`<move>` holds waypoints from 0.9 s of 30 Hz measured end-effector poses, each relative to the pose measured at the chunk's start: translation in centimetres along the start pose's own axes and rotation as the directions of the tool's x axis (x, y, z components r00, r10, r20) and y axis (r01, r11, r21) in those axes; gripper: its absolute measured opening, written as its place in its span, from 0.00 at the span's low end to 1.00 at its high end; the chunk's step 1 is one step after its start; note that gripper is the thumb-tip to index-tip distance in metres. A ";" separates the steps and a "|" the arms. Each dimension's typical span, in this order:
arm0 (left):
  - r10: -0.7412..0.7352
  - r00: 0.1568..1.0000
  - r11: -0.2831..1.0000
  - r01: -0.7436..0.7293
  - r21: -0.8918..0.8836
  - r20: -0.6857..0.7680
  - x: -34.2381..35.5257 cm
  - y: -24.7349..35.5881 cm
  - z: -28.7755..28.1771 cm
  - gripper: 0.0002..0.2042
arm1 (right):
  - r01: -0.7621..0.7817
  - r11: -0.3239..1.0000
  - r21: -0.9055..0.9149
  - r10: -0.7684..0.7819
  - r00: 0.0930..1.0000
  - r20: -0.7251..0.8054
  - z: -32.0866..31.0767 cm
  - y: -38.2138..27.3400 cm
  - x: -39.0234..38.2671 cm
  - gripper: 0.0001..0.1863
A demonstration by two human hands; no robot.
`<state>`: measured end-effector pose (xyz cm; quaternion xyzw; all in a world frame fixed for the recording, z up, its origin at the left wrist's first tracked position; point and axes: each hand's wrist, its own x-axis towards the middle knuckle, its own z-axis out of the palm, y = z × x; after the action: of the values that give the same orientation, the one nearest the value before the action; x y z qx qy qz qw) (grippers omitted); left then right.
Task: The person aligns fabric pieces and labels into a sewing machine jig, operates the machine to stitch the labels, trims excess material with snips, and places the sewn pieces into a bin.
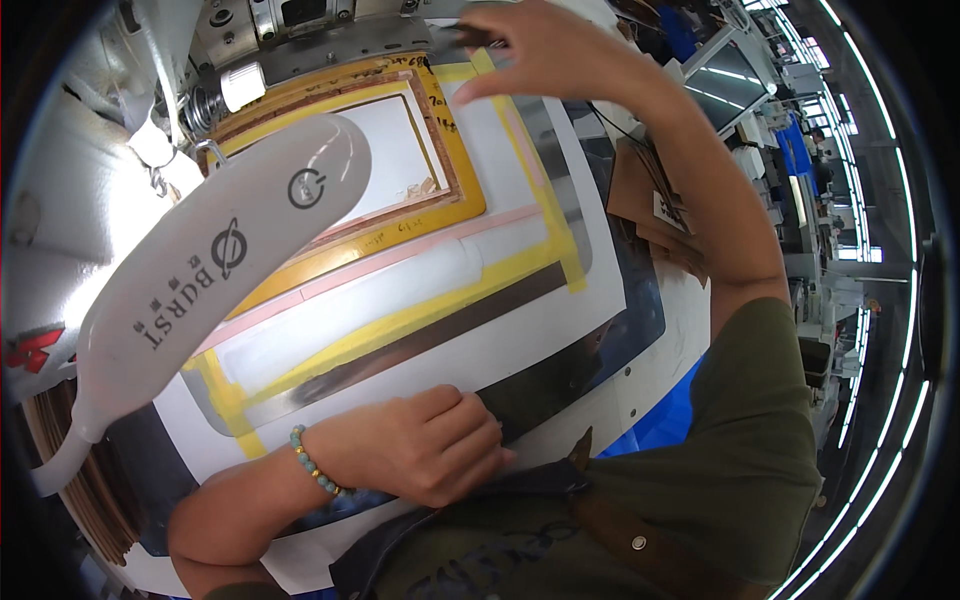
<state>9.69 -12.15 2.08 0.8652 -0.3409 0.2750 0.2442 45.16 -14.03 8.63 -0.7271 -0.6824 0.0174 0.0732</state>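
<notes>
My left hand (pixel 415 447) rests near the front edge of the work surface, its fingers curled into a loose fist. Nothing sticks out of it, and the palm is hidden. A bead bracelet (pixel 318 465) circles that wrist. At the far side, my right hand (pixel 545 52) reaches over the corner of a yellow frame (pixel 462 185), thumb and fingers apart. Something dark and blurred by its fingertips is unclear. Inside the frame lies a white sheet (pixel 385 150) within a thin dark outline. Yellow tape (pixel 400 330) and pink strips (pixel 400 243) run around the frame over a metal plate (pixel 410 345).
A white curved lamp or device (pixel 235 235) with a power symbol blocks part of the left view. Machine parts with a white knob (pixel 243 87) stand behind it. Large white paper (pixel 585 270) lies under the plate. Brown cardboard pieces (pixel 645 205) and a screen (pixel 727 75) are right.
</notes>
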 end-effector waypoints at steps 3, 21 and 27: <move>0.016 1.000 0.999 -0.016 0.045 0.005 0.0 0.0 -0.2 0.15 | 0.124 0.992 0.006 -0.124 0.991 0.058 3.2 -4.0 1.3 0.37; -0.010 0.999 0.999 0.008 0.039 0.037 0.0 0.2 -0.1 0.14 | 0.288 0.937 -0.199 -0.274 0.957 0.095 5.2 -5.3 3.1 0.51; 0.031 0.999 0.997 -0.033 0.068 0.021 0.0 0.0 0.2 0.14 | 0.107 0.988 -0.107 -0.096 0.990 0.104 5.4 -4.4 4.1 0.45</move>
<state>9.74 -12.27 1.96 0.8701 -0.3476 0.2817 0.2066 40.35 -9.21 4.13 -0.6925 -0.7213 0.0112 -0.0010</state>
